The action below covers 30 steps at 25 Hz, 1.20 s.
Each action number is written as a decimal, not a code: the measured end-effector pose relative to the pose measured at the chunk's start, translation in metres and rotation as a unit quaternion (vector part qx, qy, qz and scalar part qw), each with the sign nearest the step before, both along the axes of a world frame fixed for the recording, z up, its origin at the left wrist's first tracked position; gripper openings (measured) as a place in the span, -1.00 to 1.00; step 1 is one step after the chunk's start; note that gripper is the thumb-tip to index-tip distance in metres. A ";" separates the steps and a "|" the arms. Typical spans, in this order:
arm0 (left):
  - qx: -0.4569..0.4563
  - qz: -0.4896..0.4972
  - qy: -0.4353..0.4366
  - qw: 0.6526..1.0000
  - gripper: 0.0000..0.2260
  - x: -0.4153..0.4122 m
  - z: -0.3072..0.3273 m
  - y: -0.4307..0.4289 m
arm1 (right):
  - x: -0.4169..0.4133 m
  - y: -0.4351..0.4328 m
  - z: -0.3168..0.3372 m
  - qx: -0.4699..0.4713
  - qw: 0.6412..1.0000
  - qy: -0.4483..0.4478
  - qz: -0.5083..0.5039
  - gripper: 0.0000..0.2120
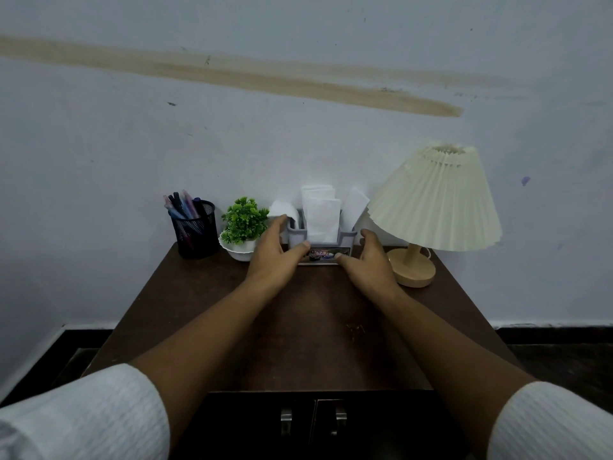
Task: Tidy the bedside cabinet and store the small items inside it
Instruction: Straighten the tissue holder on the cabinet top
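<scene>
A grey holder (345,240) stuffed with white tissues stands at the back middle of the dark brown bedside cabinet top (298,327). My left hand (275,250) reaches to its left side, fingers near the holder's rim and thumb at its front. To the holder's right, my right hand (368,260) has its fingers straight and its thumb at the lower front. Whether either hand touches the holder is unclear. Both cabinet doors (311,426) below are closed, each with a metal handle.
A black mesh cup of pens (195,230) stands at the back left, next to a small green plant in a white bowl (243,234). A cream pleated lamp (431,207) on a wooden base occupies the back right. Small crumbs (355,330) lie on the top.
</scene>
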<state>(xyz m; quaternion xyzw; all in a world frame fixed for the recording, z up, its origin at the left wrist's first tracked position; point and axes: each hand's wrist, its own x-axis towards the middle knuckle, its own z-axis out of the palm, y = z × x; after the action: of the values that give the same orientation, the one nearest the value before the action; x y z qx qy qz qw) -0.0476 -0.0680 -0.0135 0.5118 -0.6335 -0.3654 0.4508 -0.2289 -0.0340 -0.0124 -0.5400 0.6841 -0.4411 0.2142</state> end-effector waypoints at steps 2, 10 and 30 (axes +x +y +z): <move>-0.005 -0.012 0.006 1.000 -0.35 -0.004 0.008 -0.005 | -0.002 -0.004 0.005 -0.001 1.000 -0.003 0.007 -0.31; -0.041 -0.025 -0.149 0.988 -0.35 -0.008 0.035 -0.020 | -0.005 -0.009 0.006 0.002 0.999 0.003 0.041 -0.39; -0.101 -0.050 -0.279 0.954 -0.30 -0.005 0.032 -0.024 | 0.006 -0.018 0.010 -0.069 0.979 0.181 0.060 -0.33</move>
<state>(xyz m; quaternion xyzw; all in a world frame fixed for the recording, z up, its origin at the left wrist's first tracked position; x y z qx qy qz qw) -0.0524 -0.0918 0.0187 0.5127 -0.7927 -0.1642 0.2859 -0.2232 -0.0519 -0.0025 -0.6641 0.6461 -0.3687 0.0752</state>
